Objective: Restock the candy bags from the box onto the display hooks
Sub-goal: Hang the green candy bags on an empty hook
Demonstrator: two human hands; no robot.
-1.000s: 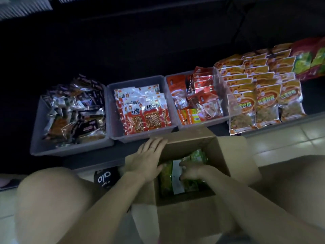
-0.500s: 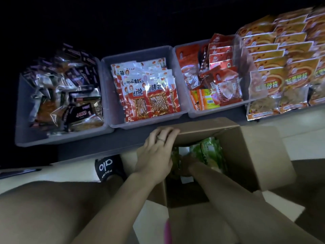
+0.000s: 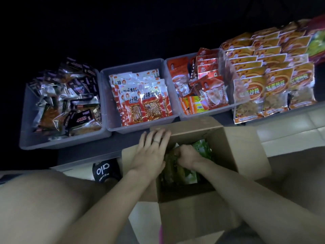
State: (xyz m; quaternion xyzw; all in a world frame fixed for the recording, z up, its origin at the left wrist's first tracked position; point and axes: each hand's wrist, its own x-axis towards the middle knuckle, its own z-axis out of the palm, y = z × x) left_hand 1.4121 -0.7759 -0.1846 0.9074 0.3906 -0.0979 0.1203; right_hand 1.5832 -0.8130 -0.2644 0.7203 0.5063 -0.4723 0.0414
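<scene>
An open cardboard box [image 3: 242,155] stands on the floor between my knees. Green candy bags [image 3: 202,148] fill its inside, partly hidden by my hands. My left hand [image 3: 151,152] lies flat on the box's left flap and far rim, fingers spread, a ring on one finger. My right hand [image 3: 188,155] is down inside the box with its fingers closed on the top of the green bags. No display hooks are visible; the area above the shelf is dark.
Three grey bins sit on a low dark shelf: dark snack packs [image 3: 66,103], red-and-white packs [image 3: 142,101], red packs [image 3: 202,85]. Orange bags [image 3: 269,76] lie in rows at the right. A black slipper [image 3: 105,170] shows beside the box, on pale floor tiles [image 3: 290,129].
The camera has shifted a little, so the shelf sits slightly lower and further right in view. My right hand has come up from deep in the box and bunched the green bags. The left hand stays on the flap.
</scene>
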